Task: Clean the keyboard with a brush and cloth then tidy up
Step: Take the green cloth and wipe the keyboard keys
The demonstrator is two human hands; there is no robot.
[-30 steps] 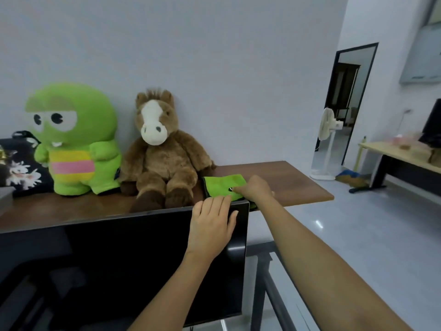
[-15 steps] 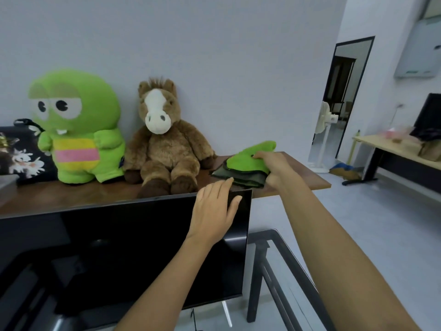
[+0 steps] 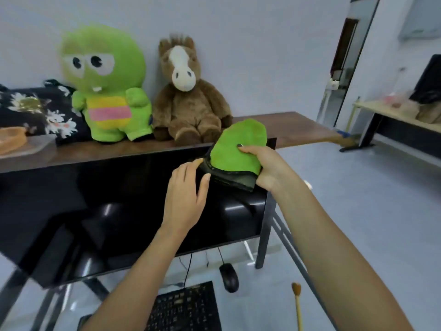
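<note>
Nearest, at the bottom edge, a black keyboard (image 3: 186, 309) lies on the glass desk (image 3: 267, 295), with a wooden-handled brush (image 3: 297, 304) to its right and a black mouse (image 3: 229, 277) just beyond. Above them, the left hand (image 3: 186, 197) is loosely spread, its fingertips touching the dark edge of a folded green microfibre cloth (image 3: 238, 149). The right hand (image 3: 267, 168) grips that cloth, thumb on top, in front of the black monitor (image 3: 107, 206). Farther back, a green plush toy (image 3: 107, 82) and a brown plush horse (image 3: 188, 96) sit on a wooden shelf (image 3: 298, 125).

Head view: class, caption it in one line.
Right hand grips green cloth above monitor; left hand touches it.
</note>
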